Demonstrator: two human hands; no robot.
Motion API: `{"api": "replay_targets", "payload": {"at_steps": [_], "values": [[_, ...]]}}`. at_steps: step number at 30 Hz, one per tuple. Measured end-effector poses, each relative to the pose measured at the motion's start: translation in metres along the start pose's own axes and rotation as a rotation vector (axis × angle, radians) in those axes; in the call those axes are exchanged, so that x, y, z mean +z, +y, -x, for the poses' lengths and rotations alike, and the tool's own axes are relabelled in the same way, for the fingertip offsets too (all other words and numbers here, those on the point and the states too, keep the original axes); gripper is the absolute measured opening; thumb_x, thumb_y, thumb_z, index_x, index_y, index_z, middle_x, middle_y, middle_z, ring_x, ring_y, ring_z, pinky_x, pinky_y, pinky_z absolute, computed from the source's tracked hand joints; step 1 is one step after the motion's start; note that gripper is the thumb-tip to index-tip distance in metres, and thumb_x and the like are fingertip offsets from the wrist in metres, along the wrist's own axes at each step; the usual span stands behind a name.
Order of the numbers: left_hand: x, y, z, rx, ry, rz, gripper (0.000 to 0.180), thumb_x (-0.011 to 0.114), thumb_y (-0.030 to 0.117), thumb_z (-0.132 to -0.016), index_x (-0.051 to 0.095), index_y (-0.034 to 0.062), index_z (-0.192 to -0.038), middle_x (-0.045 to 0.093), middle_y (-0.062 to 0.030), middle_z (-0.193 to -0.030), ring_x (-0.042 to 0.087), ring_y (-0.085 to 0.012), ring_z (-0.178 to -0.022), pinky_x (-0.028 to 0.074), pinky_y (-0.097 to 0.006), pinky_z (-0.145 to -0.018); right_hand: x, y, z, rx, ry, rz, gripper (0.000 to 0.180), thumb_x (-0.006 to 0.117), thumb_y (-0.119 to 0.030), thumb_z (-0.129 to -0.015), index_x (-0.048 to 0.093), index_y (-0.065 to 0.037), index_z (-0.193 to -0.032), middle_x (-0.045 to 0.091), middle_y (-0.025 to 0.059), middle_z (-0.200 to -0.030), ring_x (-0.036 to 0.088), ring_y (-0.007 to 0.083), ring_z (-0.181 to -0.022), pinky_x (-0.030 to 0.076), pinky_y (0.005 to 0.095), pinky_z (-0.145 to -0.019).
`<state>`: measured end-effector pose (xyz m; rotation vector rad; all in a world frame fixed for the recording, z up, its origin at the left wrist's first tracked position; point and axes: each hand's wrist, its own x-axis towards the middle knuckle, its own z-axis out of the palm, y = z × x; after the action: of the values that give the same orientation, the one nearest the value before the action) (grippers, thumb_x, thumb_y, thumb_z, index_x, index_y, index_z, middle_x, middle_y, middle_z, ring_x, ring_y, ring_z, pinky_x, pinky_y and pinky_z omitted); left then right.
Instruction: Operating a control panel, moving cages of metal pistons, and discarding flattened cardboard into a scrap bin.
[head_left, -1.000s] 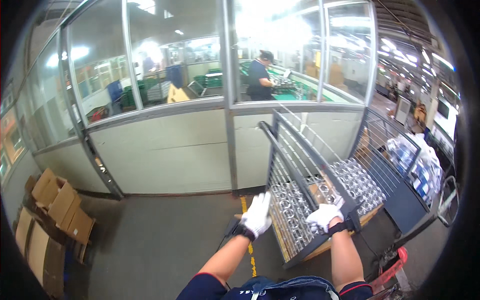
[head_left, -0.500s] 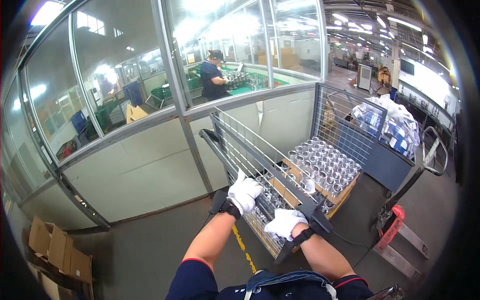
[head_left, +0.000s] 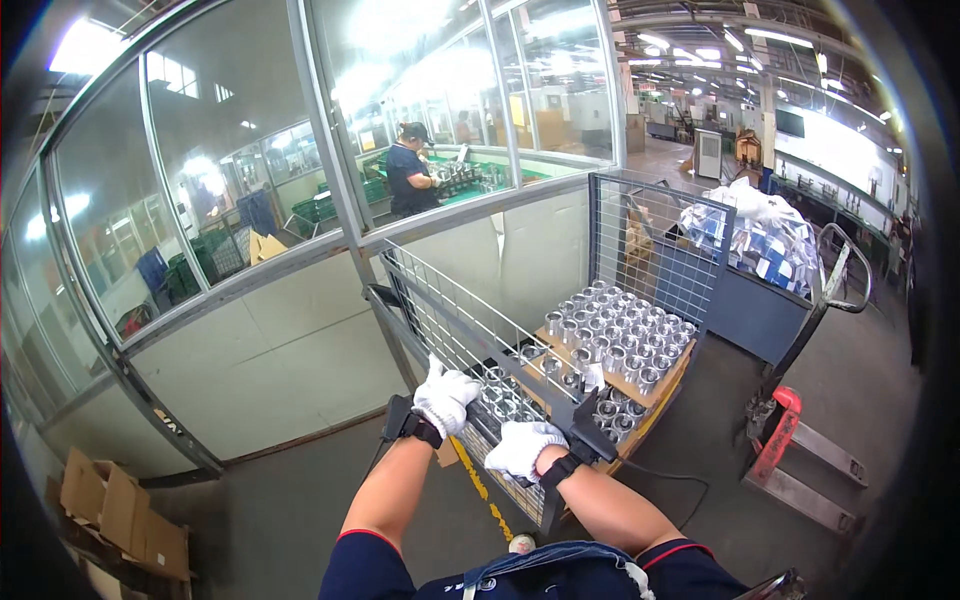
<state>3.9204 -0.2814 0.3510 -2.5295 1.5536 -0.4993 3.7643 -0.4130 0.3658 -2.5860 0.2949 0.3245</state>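
Both my hands wear white knit gloves, with dark straps at the wrists. My left hand point(head_left: 447, 398) is closed around the dark upper rail of a mesh side panel point(head_left: 425, 290) on a wire cage. Farther along the same rail, toward me and to the right, my right hand point(head_left: 520, 450) also grips it. The panel leans at an angle across the cage's near left side. Behind it stand many shiny metal cups point(head_left: 615, 330) in rows, some on a brown cardboard sheet point(head_left: 525, 378). More cups show below, partly hidden by the mesh and my gloves.
A windowed partition point(head_left: 270, 350) runs along the left, with a person point(head_left: 408, 175) working behind the glass. To the right stand a red pallet jack point(head_left: 775, 435) and a grey bin point(head_left: 755, 310) of plastic-wrapped waste. Cardboard boxes point(head_left: 120, 505) lie lower left; a yellow line point(head_left: 480, 485) marks the floor.
The cage, partition and pallet jack have shifted left in the picture as the view turned. Both hands have shifted left with the cage and keep hold of the panel's rail.
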Motion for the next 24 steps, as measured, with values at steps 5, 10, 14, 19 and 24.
{"api": "replay_targets", "payload": {"at_steps": [5, 10, 14, 19, 24], "values": [[-0.004, 0.005, 0.012, 0.05, 0.069, 0.004, 0.03, 0.076, 0.025, -0.062, 0.066, 0.0223, -0.091, 0.066, 0.0021, -0.094, 0.063, -0.0198, -0.1, 0.025, -0.061, -0.114, -0.03, -0.02, 0.046, 0.05, -0.115, -0.089, 0.035, 0.064, -0.033, -0.072, 0.075, -0.006, -0.091, 0.073, 0.0203, -0.086, 0.072, 0.0359, -0.082, 0.057, 0.0436, -0.075], [-0.038, -0.001, 0.024, 0.324, 0.185, 0.487, 0.042, 0.082, 0.033, -0.069, 0.069, 0.0137, -0.104, 0.068, -0.0076, -0.101, 0.065, -0.0261, -0.101, 0.037, -0.056, -0.107, -0.024, -0.006, 0.066, 0.052, -0.021, -0.02, 0.047, 0.062, -0.041, -0.076, 0.07, -0.003, -0.101, 0.072, 0.0207, -0.098, 0.071, 0.0369, -0.092, 0.055, 0.0436, -0.081], [-0.041, -0.109, 0.004, -0.133, 0.248, 0.712, 0.047, 0.078, 0.042, -0.079, 0.068, 0.0032, -0.105, 0.069, -0.0151, -0.098, 0.066, -0.0326, -0.098, 0.053, -0.041, -0.087, -0.032, -0.009, 0.077, 0.239, -0.146, 0.035, 0.054, 0.059, -0.046, -0.08, 0.062, -0.002, -0.11, 0.07, 0.0228, -0.104, 0.069, 0.0374, -0.097, 0.055, 0.0437, -0.084], [0.032, -0.269, -0.045, -0.686, 0.079, 0.392, 0.059, 0.079, 0.058, -0.07, 0.073, 0.0037, -0.094, 0.073, -0.0176, -0.096, 0.069, -0.0351, -0.092, 0.053, -0.041, -0.085, -0.008, 0.003, 0.082, 0.262, -0.003, 0.041, 0.055, 0.065, -0.051, -0.076, 0.067, -0.006, -0.108, 0.072, 0.0182, -0.081, 0.072, 0.0326, -0.077, 0.057, 0.0403, -0.072], [0.057, -0.34, -0.1, -0.695, -0.312, 0.313, 0.077, 0.078, 0.061, -0.062, 0.071, 0.0053, -0.115, 0.071, -0.0202, -0.114, 0.065, -0.0337, -0.112, 0.051, -0.042, -0.097, -0.014, -0.028, 0.079, 0.479, 0.096, 0.069, 0.039, 0.063, -0.047, -0.076, 0.073, -0.013, -0.093, 0.072, 0.0171, -0.08, 0.072, 0.0353, -0.078, 0.057, 0.0449, -0.074]]}}
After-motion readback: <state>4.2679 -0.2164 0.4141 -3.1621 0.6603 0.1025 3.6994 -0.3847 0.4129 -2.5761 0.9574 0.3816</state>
